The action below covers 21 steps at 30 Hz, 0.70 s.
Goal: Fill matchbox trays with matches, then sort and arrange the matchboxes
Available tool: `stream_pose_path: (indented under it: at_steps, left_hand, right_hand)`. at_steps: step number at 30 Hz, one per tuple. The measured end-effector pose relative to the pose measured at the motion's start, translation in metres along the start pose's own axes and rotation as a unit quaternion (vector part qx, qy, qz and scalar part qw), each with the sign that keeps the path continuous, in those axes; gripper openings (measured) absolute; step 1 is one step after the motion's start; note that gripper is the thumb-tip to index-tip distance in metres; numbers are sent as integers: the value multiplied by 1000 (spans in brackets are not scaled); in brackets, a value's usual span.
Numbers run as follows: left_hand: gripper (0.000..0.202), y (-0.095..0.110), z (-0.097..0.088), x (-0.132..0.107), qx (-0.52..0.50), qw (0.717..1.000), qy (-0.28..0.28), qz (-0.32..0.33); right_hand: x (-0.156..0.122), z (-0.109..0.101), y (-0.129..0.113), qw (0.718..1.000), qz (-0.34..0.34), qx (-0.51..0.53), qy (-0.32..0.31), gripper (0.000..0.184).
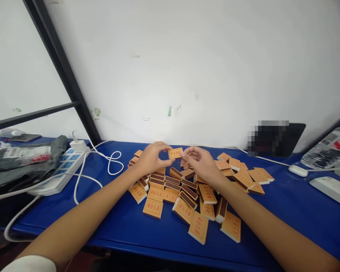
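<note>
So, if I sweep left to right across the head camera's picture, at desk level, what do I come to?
Grey plastic package → white plug adapter → left grip → raised orange box → right grip → black flat panel → white bar at the right edge.
</note>
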<state>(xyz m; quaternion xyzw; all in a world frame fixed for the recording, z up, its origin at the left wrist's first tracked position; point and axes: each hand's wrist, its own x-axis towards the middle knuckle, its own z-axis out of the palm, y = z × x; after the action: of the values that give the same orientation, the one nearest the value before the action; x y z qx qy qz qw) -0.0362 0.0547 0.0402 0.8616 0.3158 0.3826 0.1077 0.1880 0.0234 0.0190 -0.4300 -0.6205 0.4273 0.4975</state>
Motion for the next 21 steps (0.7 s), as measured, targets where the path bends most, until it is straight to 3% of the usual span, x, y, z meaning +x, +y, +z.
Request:
stream_pose_path:
  at_steps: [6, 11, 15, 18, 21]
  left_hand:
    - [24, 5, 2, -1, 19, 1000, -13, 5]
    - [27, 0, 1, -1, 39, 999, -29, -21]
    - [26, -4, 3, -1, 53, 996, -30, -62]
    - [38, -9, 7, 0, 45, 994, -49, -90]
    - [51, -15, 15, 3, 29, 992, -81, -87]
  right_hand:
    - [-3, 5, -6, 999, 38, -4, -5, 49]
    - [2, -8, -8, 997, 63, -14, 37, 36]
    - [10, -25, -10, 989, 95, -44, 109, 25]
    - [23, -34, -7, 978, 93, -96, 160, 20]
    - [44, -32, -2, 965, 98, -178, 165, 20]
